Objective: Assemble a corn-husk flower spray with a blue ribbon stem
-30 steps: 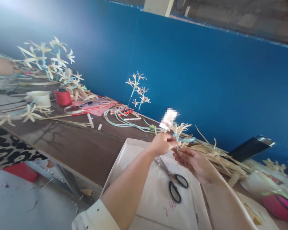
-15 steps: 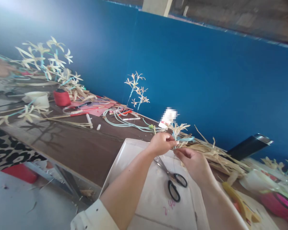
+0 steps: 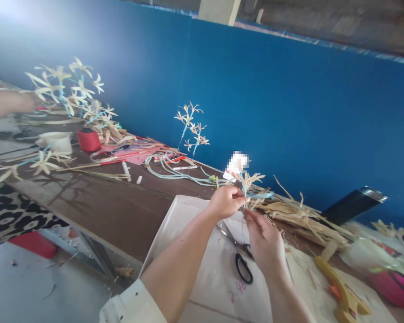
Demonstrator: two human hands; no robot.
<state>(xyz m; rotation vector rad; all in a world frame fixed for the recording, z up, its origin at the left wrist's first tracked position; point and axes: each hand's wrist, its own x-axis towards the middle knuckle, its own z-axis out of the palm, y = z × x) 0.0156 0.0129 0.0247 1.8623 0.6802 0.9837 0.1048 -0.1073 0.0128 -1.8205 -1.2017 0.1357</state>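
My left hand point(image 3: 228, 202) pinches the upper stem of a pale artificial flower point(image 3: 251, 181), made of dry husk-like petals. Just below, the fingers of my right hand point(image 3: 264, 235) are closed on the same flower's thin stem, partly wrapped in light blue. A thin wire runs down past my right fingers. Both hands are above a white box lid point(image 3: 208, 269) with pink handwriting. Scissors point(image 3: 239, 255) with black handles lie on the lid, one handle partly covered by my right hand.
Dry husk strips point(image 3: 299, 217) and a black flask point(image 3: 353, 205) lie to the right, with a yellow glue gun point(image 3: 340, 289) nearer. Finished flower sprays point(image 3: 190, 119) stand behind. Leftward are blue cords point(image 3: 155, 170), a red spool point(image 3: 89, 140), a white cup point(image 3: 59, 142) and another person's arm point(image 3: 10, 105).
My right hand has shifted left and slightly down along the stem, covering part of a scissor handle. My left hand stays nearly still. The other person's arm has reached further into view.
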